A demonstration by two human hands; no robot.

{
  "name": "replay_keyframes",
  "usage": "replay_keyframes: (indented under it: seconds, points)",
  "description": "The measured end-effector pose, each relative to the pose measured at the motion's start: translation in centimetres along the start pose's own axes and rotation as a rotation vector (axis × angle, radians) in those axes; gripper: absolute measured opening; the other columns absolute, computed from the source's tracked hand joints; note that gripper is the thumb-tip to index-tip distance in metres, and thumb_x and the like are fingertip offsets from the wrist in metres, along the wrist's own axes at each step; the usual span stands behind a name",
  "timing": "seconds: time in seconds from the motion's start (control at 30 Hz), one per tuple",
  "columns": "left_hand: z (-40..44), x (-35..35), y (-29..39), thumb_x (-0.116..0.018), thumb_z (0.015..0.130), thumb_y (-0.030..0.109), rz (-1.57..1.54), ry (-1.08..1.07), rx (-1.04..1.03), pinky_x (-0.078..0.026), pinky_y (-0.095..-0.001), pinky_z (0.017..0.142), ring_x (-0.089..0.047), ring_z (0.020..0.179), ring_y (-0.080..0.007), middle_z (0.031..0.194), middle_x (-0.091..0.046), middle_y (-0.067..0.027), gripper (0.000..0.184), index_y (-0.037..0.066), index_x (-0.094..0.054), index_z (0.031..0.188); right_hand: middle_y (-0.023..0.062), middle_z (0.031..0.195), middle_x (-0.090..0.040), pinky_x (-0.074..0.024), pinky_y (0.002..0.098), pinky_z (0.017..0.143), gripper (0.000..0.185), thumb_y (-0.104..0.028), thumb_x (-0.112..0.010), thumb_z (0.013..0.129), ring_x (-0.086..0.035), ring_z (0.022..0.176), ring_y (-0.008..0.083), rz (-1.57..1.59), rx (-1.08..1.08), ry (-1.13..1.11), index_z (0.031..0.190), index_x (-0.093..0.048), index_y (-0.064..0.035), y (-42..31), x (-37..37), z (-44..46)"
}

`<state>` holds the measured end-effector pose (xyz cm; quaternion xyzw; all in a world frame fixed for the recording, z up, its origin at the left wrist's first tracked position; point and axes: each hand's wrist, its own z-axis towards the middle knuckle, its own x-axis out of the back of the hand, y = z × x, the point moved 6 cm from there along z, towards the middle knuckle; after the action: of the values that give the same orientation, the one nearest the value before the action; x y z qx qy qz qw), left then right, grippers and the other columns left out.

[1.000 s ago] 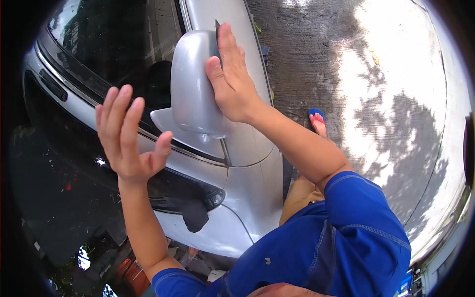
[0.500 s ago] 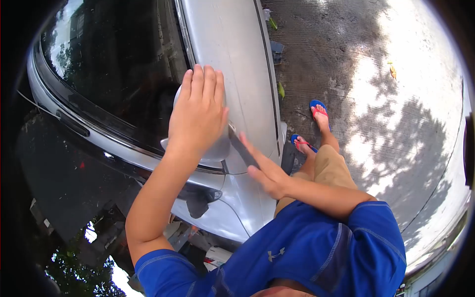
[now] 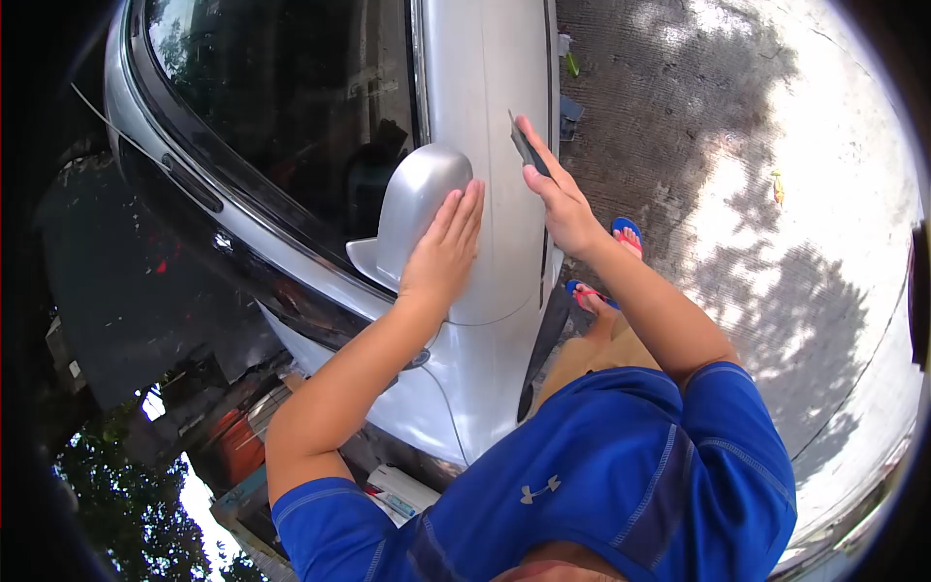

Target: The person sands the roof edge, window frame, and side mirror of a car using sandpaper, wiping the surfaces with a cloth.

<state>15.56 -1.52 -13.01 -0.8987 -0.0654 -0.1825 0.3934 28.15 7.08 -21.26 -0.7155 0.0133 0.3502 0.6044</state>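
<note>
A silver side mirror (image 3: 412, 199) stands out from the car beside the dark window. My left hand (image 3: 444, 247) lies against the mirror's right side, its fingers stretched out and close together, holding nothing. To the right of the mirror, over the silver bodywork (image 3: 495, 262), is my right hand (image 3: 567, 204). It holds a thin, dark, flat piece (image 3: 527, 150) with a pointed tip against the palm and fingers. The hand hides part of this piece, and there is a gap between it and the mirror.
The car window (image 3: 281, 97) and a dark door handle (image 3: 192, 184) are on the left. Sandalled feet (image 3: 627, 236) stand on the rough pavement (image 3: 640, 126) to the right. Assorted objects, including an orange one (image 3: 238, 441), lie at the lower left.
Since half a second ago, my left hand has slid from the mirror's top to its right side. My right hand has risen with the dark piece. The car has shifted rightward in view.
</note>
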Motion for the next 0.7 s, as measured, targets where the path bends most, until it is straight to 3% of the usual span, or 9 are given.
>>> replay_keyframes:
  seconds: [0.2,0.3,0.37,0.4,0.53,0.57,0.63,0.67,0.7]
  points:
    - [-11.2,-3.5,2.6,-0.049,0.109,0.034,-0.182,0.243,-0.258,-0.014,-0.0489,0.136,-0.028,0.164,-0.03,0.176,-0.034,-0.0112,0.061,0.009,-0.043,0.165,0.0267,0.18,-0.005,-0.0068,0.0484,0.134,0.079,-0.036,-0.043,0.115,-0.004,0.168,0.0369,-0.147,0.175,0.021,0.171,-0.005,0.0049,2.6,-6.8,-1.3]
    - [-14.4,-5.1,-2.1,-0.055,0.108,0.033,-0.349,0.439,-0.169,-0.022,-0.0536,0.133,-0.04,0.158,-0.0307,0.169,-0.046,-0.0112,0.052,0.014,-0.057,0.157,0.0329,0.178,0.003,-0.0042,0.055,0.133,0.082,-0.039,-0.039,0.115,-0.002,0.167,0.045,-0.344,0.262,0.065,0.169,0.0,0.0086,5.3,-14.0,-8.3]
    - [-15.7,-6.9,-8.7,-0.066,0.104,0.029,-0.525,0.447,0.181,-0.026,-0.0552,0.13,-0.047,0.154,-0.0338,0.163,-0.053,-0.0136,0.049,0.017,-0.063,0.151,0.0345,0.177,0.004,-0.0035,0.0559,0.133,0.083,-0.04,-0.039,0.115,-0.001,0.166,0.0471,-0.358,0.257,0.086,0.169,0.0,0.0094,5.7,-15.9,-9.6]
    - [-16.0,-7.3,-12.7,-0.074,0.098,0.026,-0.469,0.519,0.325,-0.027,-0.0552,0.129,-0.046,0.154,-0.036,0.164,-0.052,-0.0159,0.053,0.014,-0.063,0.149,0.0353,0.176,0.005,-0.0032,0.0564,0.133,0.083,-0.041,-0.039,0.115,-0.001,0.166,0.0482,-0.37,0.251,0.101,0.169,0.0,0.0097,6.3,-16.5,-9.9]
    - [-16.6,-9.4,-26.5,-0.074,0.102,0.037,-0.465,0.825,0.748,-0.028,-0.0519,0.127,-0.037,0.155,-0.0414,0.166,-0.042,-0.0207,0.067,0.002,-0.052,0.155,0.0361,0.176,0.004,-0.0033,0.059,0.132,0.081,-0.04,-0.036,0.116,0.002,0.165,0.0517,-0.419,0.233,0.288,0.169,-0.002,0.01,5.6,-14.0,-5.6]
    - [-16.0,-10.5,-28.7,-0.074,0.103,0.04,-0.497,0.899,0.892,-0.028,-0.0502,0.127,-0.034,0.156,-0.0417,0.167,-0.039,-0.0222,0.072,-0.001,-0.049,0.156,0.0364,0.176,0.003,-0.0037,0.0592,0.132,0.081,-0.04,-0.036,0.116,0.0,0.165,0.0518,-0.431,0.256,0.196,0.169,-0.002,0.01,6.5,-15.3,-7.7]
    - [-15.1,-17.0,-33.0,-0.074,0.102,0.043,-0.715,0.902,1.063,-0.026,-0.0445,0.128,-0.031,0.157,-0.0384,0.167,-0.034,-0.0256,0.081,-0.008,-0.043,0.157,0.0369,0.175,0.001,-0.0046,0.0598,0.132,0.08,-0.04,-0.036,0.116,-0.002,0.164,0.0522,-0.471,0.305,0.006,0.169,-0.002,0.01,9.5,-18.0,-13.7]
    - [-14.0,-18.2,-33.0,-0.076,0.101,0.04,-1.103,1.067,0.982,-0.03,-0.0406,0.126,-0.038,0.153,-0.0323,0.161,-0.039,-0.0253,0.085,-0.011,-0.039,0.158,0.037,0.175,0.0,-0.0056,0.0595,0.132,0.082,-0.04,-0.036,0.115,-0.004,0.164,0.0519,-0.539,0.36,0.118,0.169,-0.002,0.0108,8.8,-17.3,-11.7]
    - [-14.3,-18.9,-32.6,-0.076,0.1,0.038,-1.147,1.072,0.997,-0.032,-0.0398,0.125,-0.041,0.15,-0.0305,0.159,-0.041,-0.0246,0.084,-0.011,-0.038,0.158,0.0371,0.175,0.0,-0.0058,0.0596,0.132,0.082,-0.04,-0.036,0.115,-0.003,0.164,0.0522,-0.533,0.341,0.18,0.168,-0.002,0.011,8.5,-16.4,-9.8]
